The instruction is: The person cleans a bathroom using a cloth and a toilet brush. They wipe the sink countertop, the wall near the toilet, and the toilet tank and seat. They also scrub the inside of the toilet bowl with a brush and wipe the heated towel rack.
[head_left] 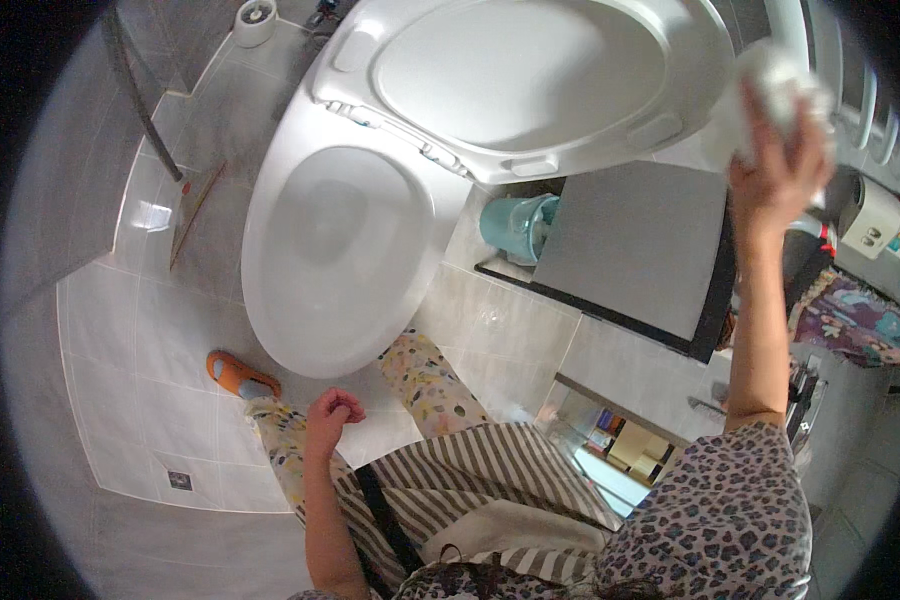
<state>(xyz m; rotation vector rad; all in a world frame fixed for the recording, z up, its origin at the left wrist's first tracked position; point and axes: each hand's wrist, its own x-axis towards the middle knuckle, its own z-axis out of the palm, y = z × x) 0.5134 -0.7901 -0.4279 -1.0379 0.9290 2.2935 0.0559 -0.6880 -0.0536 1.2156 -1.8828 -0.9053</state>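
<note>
My right hand [782, 170] is raised at the upper right, its arm stretched out past the lid. Its fingers are wrapped round a crumpled white cloth [770, 85], which is blurred by motion. The cloth is beside the right edge of the white toilet's raised lid and seat [520, 75]; I cannot tell whether it touches. Below the lid, the toilet bowl [345, 255] lies uncovered. My left hand [333, 418] hangs in front of the bowl's near edge, above my knees, with fingers curled in and nothing visible in them.
Right of the toilet stand a turquoise bucket [515, 228] and a grey, black-edged panel [630, 245]. White rails [867, 110], a white box [870, 215] and a patterned cloth [850, 315] are at the far right. A floor drain [179, 480] and my orange slipper [238, 374] show at left.
</note>
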